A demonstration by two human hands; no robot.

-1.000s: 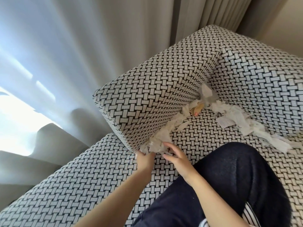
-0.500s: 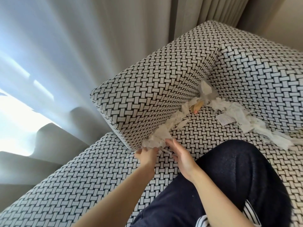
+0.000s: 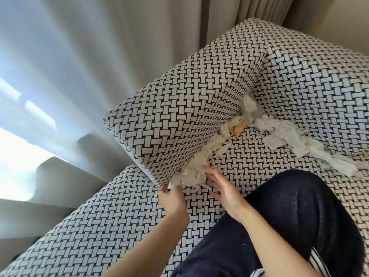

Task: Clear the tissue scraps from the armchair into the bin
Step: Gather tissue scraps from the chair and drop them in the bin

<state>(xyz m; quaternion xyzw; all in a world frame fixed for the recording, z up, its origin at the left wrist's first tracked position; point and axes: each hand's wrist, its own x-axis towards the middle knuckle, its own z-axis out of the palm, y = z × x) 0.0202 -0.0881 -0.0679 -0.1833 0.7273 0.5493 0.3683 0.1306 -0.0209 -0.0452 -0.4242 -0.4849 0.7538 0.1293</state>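
— From where does the camera look?
— From the person's head, forward and down, close over the armchair (image 3: 249, 168) seat; the armrest (image 3: 179, 116) is at left, the curtain (image 3: 99, 56) farther left.

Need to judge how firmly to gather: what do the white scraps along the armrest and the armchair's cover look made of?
White scraps: thin, soft tissue paper, matte, judging by their torn fuzzy edges and crumpled folds. Armchair cover: woven upholstery fabric, matte and slightly nubby, judging by its black-and-white basketweave pattern; the fibre cannot be told.
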